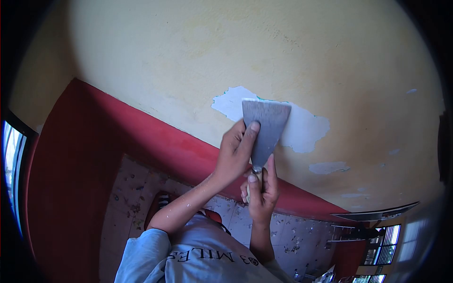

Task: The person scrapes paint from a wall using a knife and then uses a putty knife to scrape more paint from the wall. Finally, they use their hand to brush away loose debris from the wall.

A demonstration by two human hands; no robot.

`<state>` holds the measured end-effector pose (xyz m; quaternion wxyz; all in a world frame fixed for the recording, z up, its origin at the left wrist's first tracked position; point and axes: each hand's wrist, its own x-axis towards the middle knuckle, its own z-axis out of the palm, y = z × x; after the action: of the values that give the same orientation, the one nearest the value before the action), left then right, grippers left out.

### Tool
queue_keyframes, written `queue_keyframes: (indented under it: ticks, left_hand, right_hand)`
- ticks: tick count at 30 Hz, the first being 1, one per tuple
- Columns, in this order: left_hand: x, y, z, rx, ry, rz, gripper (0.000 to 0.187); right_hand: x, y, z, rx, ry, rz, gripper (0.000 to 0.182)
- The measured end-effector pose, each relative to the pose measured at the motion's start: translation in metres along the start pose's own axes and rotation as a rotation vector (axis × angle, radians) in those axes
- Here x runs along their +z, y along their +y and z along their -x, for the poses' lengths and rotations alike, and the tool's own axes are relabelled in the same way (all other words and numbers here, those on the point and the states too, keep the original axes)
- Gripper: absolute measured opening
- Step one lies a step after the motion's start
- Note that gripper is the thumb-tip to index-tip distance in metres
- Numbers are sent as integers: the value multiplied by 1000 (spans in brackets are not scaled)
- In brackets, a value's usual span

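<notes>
A wide metal scraper (267,123) is held in both hands against a cream wall (188,52). My left hand (237,147) presses its thumb on the blade's flat face, with the other fingers behind it. Below, my right hand (263,191) is wrapped round the short handle, thumb along it and one finger stretched up. The blade's top edge lies over a bare white patch (306,129) with ragged, partly green edges, where the paint is off. A smaller white patch (329,167) shows to the lower right.
A red band (155,134) runs along the lower wall. Paint flakes litter the tiled floor (130,188). At the lower right are a dark board (377,213), a person (365,233) near a ladder, and windows (388,245). Another window (13,160) is at the far left.
</notes>
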<state>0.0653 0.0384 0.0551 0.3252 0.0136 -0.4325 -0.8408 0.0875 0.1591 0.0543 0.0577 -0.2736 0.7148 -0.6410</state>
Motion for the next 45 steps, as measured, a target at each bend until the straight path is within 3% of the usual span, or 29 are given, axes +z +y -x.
queue_keyframes:
  ticks: [4, 8, 9, 14, 19, 30, 37, 40, 45]
  left_hand:
    - [-9, 26, -21, 95, 21, -16, 28]
    - [-14, -3, 3, -75, -12, 14, 28]
    - [-9, -12, 8, 16, 44, 11, 29]
    - [-18, 12, -6, 87, 77, -36, 34]
    - [-17, -6, 11, -82, -98, 11, 32]
    - [-15, -8, 14, -187, -137, 190, 37]
    - [-22, -9, 5, -116, -58, 248, 39]
    - [-12, -12, 16, -218, -84, 276, 39]
    - [-27, -13, 2, -104, -22, 245, 40]
  right_hand:
    - [22, -11, -15, -57, -26, -29, 55]
    - [6, 4, 3, 19, 23, 41, 53]
    - [5, 6, 3, 39, 34, 48, 52]
    - [28, -16, -19, -48, -24, 130, 51]
    - [9, -15, 0, 40, 49, 160, 51]
    - [8, -25, 6, 27, 70, 267, 49]
    - [12, -27, -8, 12, -16, 344, 48]
    - [4, -32, 0, 33, 3, 365, 48]
    - [15, -34, -12, -3, -51, 456, 46]
